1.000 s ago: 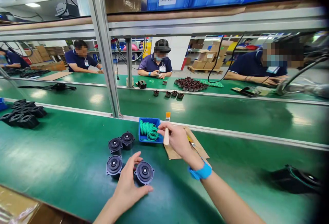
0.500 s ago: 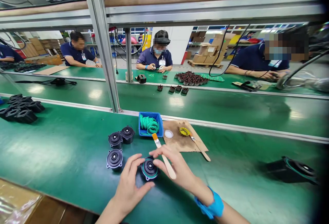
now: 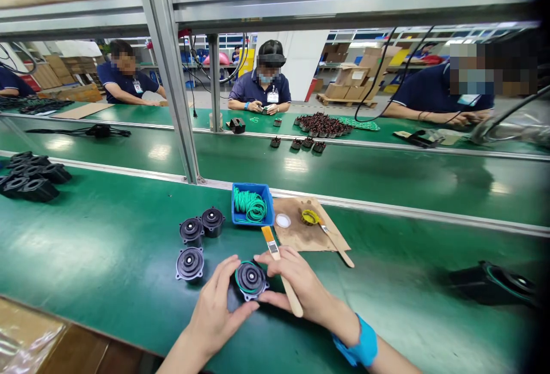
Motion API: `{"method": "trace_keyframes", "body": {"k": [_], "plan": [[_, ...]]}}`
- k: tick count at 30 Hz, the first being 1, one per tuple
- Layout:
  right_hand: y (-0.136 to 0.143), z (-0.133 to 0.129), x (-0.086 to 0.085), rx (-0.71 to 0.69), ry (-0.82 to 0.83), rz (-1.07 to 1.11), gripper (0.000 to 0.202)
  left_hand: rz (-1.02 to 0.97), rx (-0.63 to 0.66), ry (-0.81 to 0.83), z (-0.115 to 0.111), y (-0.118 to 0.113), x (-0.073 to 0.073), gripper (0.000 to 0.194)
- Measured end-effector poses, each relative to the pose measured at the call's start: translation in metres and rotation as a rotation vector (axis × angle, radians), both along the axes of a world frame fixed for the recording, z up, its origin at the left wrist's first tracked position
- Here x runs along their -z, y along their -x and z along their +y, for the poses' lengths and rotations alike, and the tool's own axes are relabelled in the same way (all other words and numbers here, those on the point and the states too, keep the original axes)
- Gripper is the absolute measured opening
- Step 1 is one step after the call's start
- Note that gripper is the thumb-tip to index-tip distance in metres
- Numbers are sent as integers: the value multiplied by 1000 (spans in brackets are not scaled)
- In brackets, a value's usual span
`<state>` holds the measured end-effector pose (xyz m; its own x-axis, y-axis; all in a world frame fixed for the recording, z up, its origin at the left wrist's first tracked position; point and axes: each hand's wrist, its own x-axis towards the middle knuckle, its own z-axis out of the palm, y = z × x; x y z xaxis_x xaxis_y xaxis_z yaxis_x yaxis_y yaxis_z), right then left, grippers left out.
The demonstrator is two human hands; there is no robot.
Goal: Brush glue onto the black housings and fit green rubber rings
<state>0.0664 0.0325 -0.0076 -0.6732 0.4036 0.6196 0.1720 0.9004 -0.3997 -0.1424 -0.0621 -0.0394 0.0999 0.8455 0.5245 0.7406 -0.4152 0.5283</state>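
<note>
A round black housing (image 3: pixel 251 278) with stepped rings on top stands on the green bench between my hands. A green rubber ring (image 3: pixel 238 283) shows along its left and lower edge. My left hand (image 3: pixel 217 299) curves round the left side, fingertips at the far edge and thumb at the near edge. With index finger and thumb, my right hand (image 3: pixel 296 276) grips the right side. The same hand keeps a flat paintbrush (image 3: pixel 287 291) tucked against its fingers, orange bristles pointing away from me. Three similar housings (image 3: pixel 189 263) stand to the left.
Behind the hands, a blue bin (image 3: pixel 270 205) holds green rings (image 3: pixel 250 205). Beside it, stained cardboard (image 3: pixel 296 239) carries a yellow-rimmed pot (image 3: pixel 308 217), a white lid (image 3: pixel 283 221) and a second brush (image 3: pixel 339 248). Another black housing (image 3: pixel 490 285) lies at right. Co-workers (image 3: pixel 262 90) sit opposite.
My right thumb has moved from the housing's top to its lower right edge, and the brush has shifted slightly with the hand. More green ring now shows at the left.
</note>
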Motion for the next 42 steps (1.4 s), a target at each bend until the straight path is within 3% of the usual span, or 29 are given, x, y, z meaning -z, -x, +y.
{"method": "trace_keyframes", "body": {"k": [5,10,13,17,24,29,35,39,42], "plan": [[-3,1,-2,-65,9,0,27,-13,38,5,3,-1,-4,47],[1,7,-5,-147,154,-31,32,-57,39,49,5,-4,-8,49],[2,11,-3,-146,210,2,31,-50,25,-17,5,-4,-6,48],[0,10,7,-68,16,34,33,7,3,-157,5,-4,-1,44],[-4,-7,8,17,-268,38,10,131,-19,-252,2,-7,2,25],[-9,-18,15,21,-347,13,14,154,-37,-335,-2,-15,10,17],[-12,-28,18,10,-424,-29,23,193,-59,-397,-4,-24,0,21],[-5,-36,17,-34,-436,-30,35,179,-47,-396,-6,-24,3,26],[-3,-37,17,-41,-360,59,29,121,-53,-344,-8,-21,8,24]]}}
